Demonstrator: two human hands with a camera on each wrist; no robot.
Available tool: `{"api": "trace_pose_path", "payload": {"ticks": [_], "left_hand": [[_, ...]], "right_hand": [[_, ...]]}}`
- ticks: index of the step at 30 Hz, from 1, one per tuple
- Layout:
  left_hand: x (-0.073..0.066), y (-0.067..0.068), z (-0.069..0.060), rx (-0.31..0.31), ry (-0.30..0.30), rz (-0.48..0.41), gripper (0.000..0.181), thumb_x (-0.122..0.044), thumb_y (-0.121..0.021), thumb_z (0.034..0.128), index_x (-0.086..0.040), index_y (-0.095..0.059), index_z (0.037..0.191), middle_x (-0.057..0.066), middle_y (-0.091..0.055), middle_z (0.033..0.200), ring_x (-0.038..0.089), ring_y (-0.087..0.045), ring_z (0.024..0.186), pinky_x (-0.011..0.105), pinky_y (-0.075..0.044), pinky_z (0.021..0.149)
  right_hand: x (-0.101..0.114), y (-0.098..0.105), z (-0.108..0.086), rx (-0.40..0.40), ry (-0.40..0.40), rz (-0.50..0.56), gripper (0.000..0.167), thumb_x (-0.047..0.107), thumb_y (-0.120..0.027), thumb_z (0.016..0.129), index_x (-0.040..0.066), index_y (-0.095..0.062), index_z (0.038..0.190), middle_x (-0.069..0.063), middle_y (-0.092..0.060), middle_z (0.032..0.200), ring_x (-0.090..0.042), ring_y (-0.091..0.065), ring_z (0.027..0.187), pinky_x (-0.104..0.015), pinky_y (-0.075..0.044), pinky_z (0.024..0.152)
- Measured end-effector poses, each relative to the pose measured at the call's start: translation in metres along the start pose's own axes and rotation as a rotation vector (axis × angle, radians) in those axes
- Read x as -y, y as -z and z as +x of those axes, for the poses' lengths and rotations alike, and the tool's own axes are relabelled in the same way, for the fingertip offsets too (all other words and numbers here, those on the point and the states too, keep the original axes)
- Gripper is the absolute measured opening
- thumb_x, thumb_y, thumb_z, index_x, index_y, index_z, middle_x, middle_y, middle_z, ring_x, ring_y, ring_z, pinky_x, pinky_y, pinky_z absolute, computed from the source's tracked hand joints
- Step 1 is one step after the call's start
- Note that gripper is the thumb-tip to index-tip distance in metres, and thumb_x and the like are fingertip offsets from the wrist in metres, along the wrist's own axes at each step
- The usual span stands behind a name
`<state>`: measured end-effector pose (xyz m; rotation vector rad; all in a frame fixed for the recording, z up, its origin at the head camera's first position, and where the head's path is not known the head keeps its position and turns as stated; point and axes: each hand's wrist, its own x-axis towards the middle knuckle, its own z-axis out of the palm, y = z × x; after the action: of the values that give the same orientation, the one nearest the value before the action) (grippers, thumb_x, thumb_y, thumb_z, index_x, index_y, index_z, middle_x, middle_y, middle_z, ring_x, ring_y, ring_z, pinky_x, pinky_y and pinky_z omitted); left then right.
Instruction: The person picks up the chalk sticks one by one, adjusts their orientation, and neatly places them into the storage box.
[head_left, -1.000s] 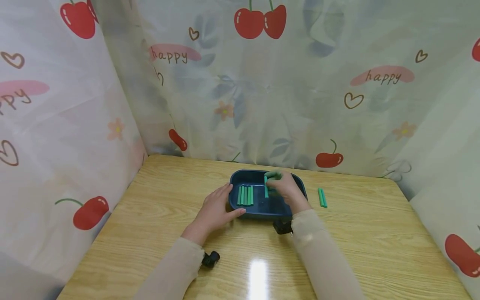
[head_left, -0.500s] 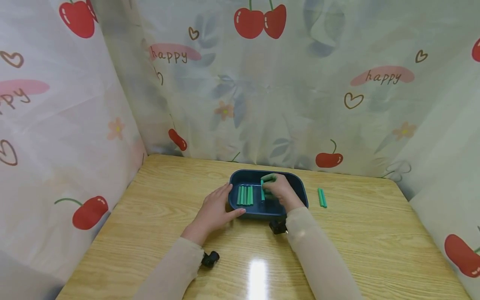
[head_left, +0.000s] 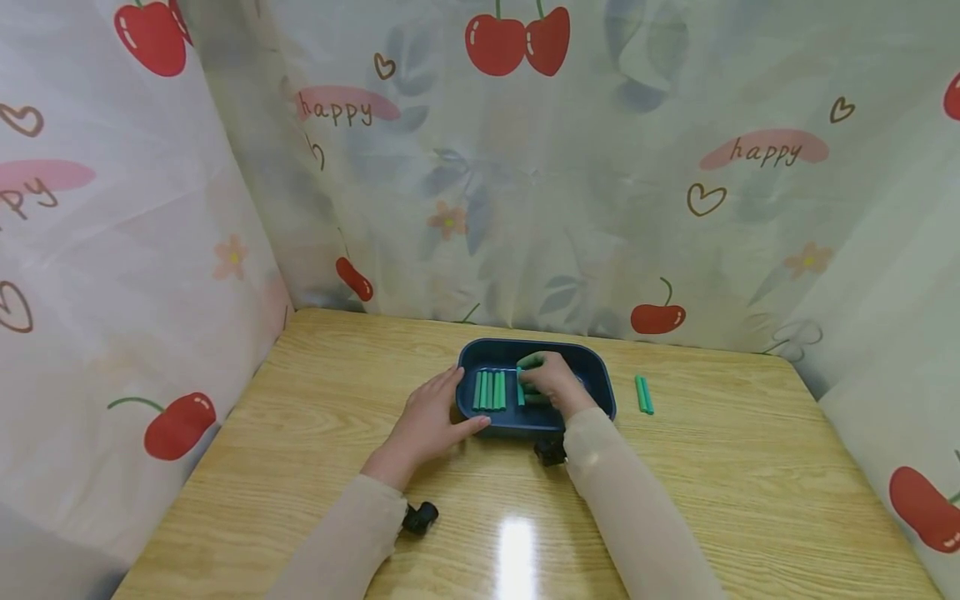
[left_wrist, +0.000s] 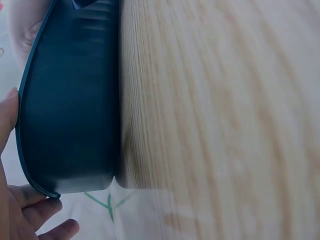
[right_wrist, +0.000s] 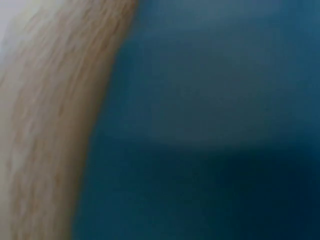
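My left hand (head_left: 422, 421) holds the left front corner of a dark blue rectangular tray (head_left: 517, 431), thumb at the front rim and fingers at the left end. In the left wrist view the thumb (left_wrist: 7, 117) touches the tray wall (left_wrist: 70, 115). Several green sticks (head_left: 490, 392) lie side by side in the tray's left part. Just right of them, inside the tray, my right hand (head_left: 557, 383) pinches another green stick (head_left: 521, 390). The right wrist view shows the blurred tray wall (right_wrist: 200, 175) close up; neither hand nor stick appears there.
Two more green sticks (head_left: 644, 395) lie together on the wooden table (head_left: 720, 467), right of the tray. A patterned cloth (head_left: 585, 208) hangs behind the table, with more at both sides. Black wrist cameras are strapped at both wrists.
My right hand has moved left and slightly toward me, bringing its green stick closer to the row in the tray. The left hand and the tray have stayed in place.
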<state>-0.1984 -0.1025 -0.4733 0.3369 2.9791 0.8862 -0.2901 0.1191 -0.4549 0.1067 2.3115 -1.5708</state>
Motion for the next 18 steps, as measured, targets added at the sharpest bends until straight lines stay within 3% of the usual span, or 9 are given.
{"api": "trace_pose_path", "payload": {"ticks": [10,18], "left_hand": [[-0.0004,-0.0002,-0.0001,-0.003,0.002,-0.008,0.097,-0.063,-0.066,0.0879,-0.012,-0.025,0.16,0.006,-0.024,0.165,0.027,-0.023,0.15,0.052,-0.019,0.121],[0.0,0.0003,-0.0002,-0.005,-0.003,0.001,0.098,-0.064,-0.065,0.0876,-0.011,-0.025,0.16,0.007,-0.024,0.165,0.029,-0.024,0.15,0.052,-0.02,0.12]], "right_hand": [[-0.0004,-0.0049,0.0047,0.003,-0.026,-0.03,0.034,0.001,-0.063,0.093,-0.003,-0.062,0.126,-0.015,-0.063,0.103,-0.022,-0.062,0.084,-0.036,-0.06,0.073],[0.001,-0.0067,0.004,-0.003,-0.015,0.011,0.033,-0.003,-0.062,0.092,-0.002,-0.062,0.125,-0.016,-0.063,0.1,-0.026,-0.064,0.082,-0.04,-0.061,0.074]]}}
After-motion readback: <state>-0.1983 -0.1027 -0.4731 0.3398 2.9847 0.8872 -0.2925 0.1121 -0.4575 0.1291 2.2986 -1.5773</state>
